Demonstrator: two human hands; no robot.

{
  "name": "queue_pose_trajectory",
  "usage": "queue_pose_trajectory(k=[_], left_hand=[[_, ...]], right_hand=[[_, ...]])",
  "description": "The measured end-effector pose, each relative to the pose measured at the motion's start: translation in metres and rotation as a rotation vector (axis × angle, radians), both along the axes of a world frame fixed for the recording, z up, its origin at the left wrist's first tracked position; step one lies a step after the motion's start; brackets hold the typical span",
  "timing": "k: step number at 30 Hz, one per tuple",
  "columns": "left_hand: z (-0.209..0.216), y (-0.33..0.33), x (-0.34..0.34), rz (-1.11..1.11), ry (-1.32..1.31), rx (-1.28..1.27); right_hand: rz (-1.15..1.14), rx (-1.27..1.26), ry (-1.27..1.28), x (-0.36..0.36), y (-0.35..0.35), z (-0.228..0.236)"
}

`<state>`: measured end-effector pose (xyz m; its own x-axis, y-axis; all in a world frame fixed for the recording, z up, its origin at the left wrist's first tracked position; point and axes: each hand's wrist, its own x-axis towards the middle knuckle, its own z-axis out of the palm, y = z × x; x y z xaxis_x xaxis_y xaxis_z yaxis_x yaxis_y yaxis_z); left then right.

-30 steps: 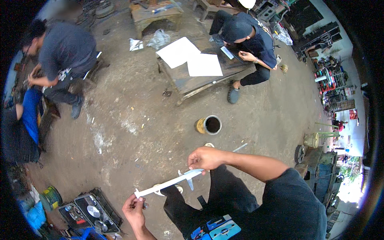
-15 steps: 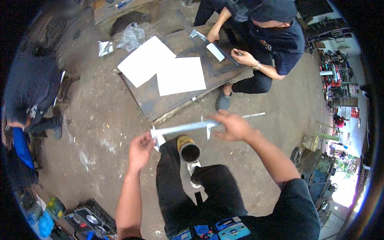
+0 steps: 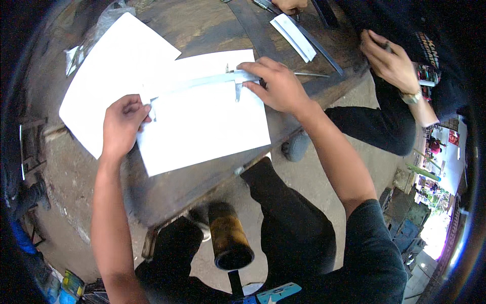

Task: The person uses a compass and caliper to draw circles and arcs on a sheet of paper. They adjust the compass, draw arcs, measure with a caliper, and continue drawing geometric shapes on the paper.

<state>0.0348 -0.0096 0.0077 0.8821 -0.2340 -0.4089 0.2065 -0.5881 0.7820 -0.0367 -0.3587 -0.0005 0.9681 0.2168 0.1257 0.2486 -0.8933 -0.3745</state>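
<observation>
The person's two bare hands hold a metal caliper [image 3: 205,82], which lies across the view above the nearer white sheet [image 3: 207,124]; whether it touches the paper, I cannot tell. The left hand [image 3: 123,124] is pinching its left end between the thumb and the bent fingers. The right hand [image 3: 278,87] has its thumb below and its fingers above, and is pinching the sliding part, so that the two jaws of the caliper stand well apart. A second white sheet [image 3: 114,76] lies to the left, beside a clear plastic bag [image 3: 109,20], on the dark wooden table [image 3: 202,33]. Beyond the right hand there are a pale flat piece [image 3: 293,37] and a dark, narrow bar [image 3: 324,53]. At the right, a co-worker's hand [image 3: 390,61] has bent fingers, and below the table edge a yellowish-brown cylinder [image 3: 228,235] shows between the person's legs
</observation>
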Motion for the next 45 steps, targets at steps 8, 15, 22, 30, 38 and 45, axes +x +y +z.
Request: queue_pose_trajectory(k=[8, 15, 22, 30, 38, 45], left_hand=[[-0.001, 0.000, -0.003, 0.067, 0.052, -0.066], [-0.005, -0.003, -0.008, 0.111, 0.004, -0.094], [-0.002, 0.000, -0.004, 0.062, 0.023, -0.134], [-0.002, -0.002, -0.005, 0.072, -0.008, -0.043], [-0.005, 0.000, -0.005, 0.059, -0.039, -0.032], [-0.006, -0.001, -0.008, 0.081, -0.032, -0.043]], right_hand=[[0.022, -0.017, -0.096, -0.009, -0.002, -0.022], [0.005, -0.030, -0.207, -0.014, -0.007, -0.038], [-0.043, -0.029, -0.175, -0.010, 0.002, -0.031], [-0.034, -0.022, -0.194, -0.012, 0.002, -0.034], [0.011, -0.115, -0.236, -0.010, -0.002, -0.038], [0.016, 0.002, -0.215, -0.010, -0.004, -0.038]])
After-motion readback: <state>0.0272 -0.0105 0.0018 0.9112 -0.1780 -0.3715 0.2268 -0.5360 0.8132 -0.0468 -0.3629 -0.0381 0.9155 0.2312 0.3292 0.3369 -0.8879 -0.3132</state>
